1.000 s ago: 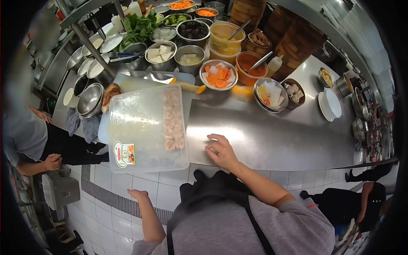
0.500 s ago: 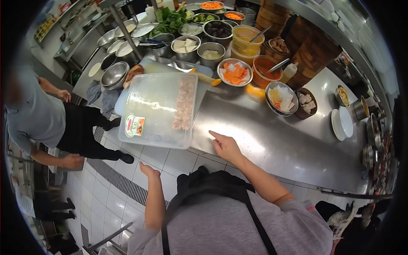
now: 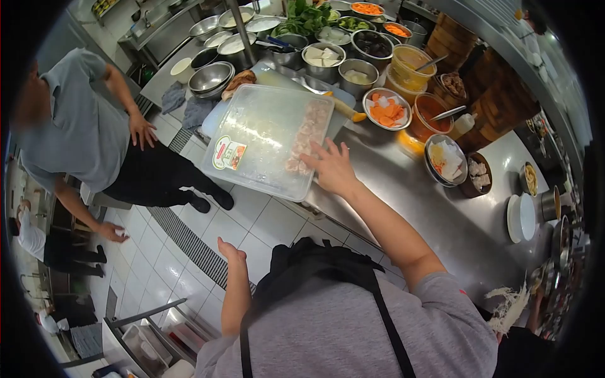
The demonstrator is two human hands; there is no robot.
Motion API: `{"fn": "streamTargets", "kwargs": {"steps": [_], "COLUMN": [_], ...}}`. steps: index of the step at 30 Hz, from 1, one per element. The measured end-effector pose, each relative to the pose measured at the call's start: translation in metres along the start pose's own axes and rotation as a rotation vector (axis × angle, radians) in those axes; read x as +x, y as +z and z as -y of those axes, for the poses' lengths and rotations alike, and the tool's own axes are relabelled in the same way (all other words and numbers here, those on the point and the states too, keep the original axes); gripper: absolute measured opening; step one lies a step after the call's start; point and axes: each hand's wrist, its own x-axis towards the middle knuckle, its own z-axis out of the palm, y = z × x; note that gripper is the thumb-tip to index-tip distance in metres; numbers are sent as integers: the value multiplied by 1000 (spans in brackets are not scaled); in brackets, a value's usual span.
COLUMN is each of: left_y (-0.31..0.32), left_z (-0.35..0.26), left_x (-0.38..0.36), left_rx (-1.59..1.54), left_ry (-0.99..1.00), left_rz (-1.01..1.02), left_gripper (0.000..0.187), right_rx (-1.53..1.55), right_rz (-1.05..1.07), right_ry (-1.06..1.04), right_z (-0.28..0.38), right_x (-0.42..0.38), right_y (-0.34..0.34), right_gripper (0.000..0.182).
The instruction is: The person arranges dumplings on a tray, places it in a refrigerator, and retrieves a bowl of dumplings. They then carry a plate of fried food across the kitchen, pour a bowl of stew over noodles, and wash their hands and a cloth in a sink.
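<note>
Since the earlier frame, the right hand (image 3: 334, 169) has moved from above the steel counter (image 3: 403, 189) to the right side of the clear plastic box (image 3: 252, 138); the co-worker (image 3: 82, 132) appears nearer the box, one of their hands now by the thigh. The box's near side seems to reach past the counter edge, over the tiled floor (image 3: 255, 217); a push from the right hand towards the near left could tip it off, since the left hand (image 3: 232, 251) gives it no support. The smooth plastic could also let the fingertips slide instead of catching; a shove towards the far right could knock the yellow-ended item (image 3: 343, 107) against the bowl of carrot slices (image 3: 387, 108).

The box lies left of the right hand, partly on the cutting board (image 3: 274, 79); its row of pale meat (image 3: 309, 129) runs along the right side, with the fingertips over its near end. The right fingers are spread wide and grip nothing; whether they press on the plastic, one cannot tell. The left hand is empty, thumb apart from the extended fingers, well short of the box's near edge.
</note>
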Motion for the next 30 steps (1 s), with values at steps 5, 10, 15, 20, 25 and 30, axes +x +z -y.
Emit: {"fn": "streamTargets", "kwargs": {"steps": [5,10,15,20,25,30], "left_y": [-7,-1,5,18,35,34], "left_z": [-12,-20,-13,-19,-30,-28], "left_x": [-7,-1,30,32,26,38], "left_rx": [-12,-2,-12,26,30,52], "left_ry": [-20,-24,-28,41,33,14], "left_rz": [-21,-15,15,48,37,22], "left_gripper": [69,69,68,63,59,57], "right_rx": [-29,-33,-44,-23,27,-10], "right_rz": [43,97,103,104,88,25], "right_ry": [6,33,58,94,123,14], "right_z": [0,2,4,5,6,11], "right_x": [4,7,7,7,5,-8], "right_y": [-2,-4,-3,0,3,4], "right_gripper": [47,51,52,52,52,53]}}
